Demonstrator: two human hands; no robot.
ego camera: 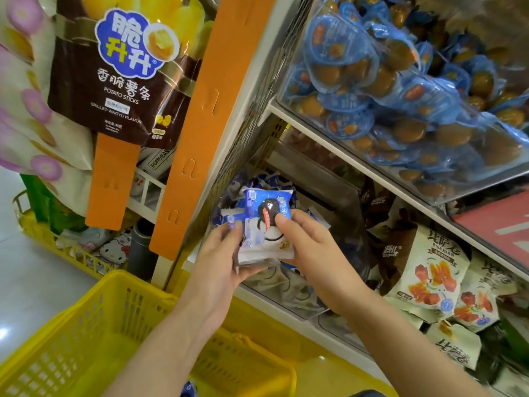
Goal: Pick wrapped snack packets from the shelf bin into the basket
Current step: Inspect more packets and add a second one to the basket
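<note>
While both hands are up at the shelf, the head view shows the picking step half done. The left hand (226, 253) curls its fingers under and around a blue-and-white snack packet (266, 222). The right hand (309, 247) pinches the same packet from the right, thumb pressed on its front. A second similar packet seems to sit behind it in the left hand's grip. The packet is held just above the clear shelf bin (300, 300), not yet over the yellow basket (94, 325), which stands near and to the left, below the forearms.

The next move likely calls for carrying the packet down and left, clear of the orange strip (206, 118), and letting go over the basket's open top.

The shelf bin holds more blue-and-white packets, loosely heaped. The upper bin (446, 193), far right, is piled with blue-wrapped brown pieces. Cream packets (429, 276) fill the space right of the shelf bin. The left forearm hides most of the basket's inside, so its load cannot be told.
</note>
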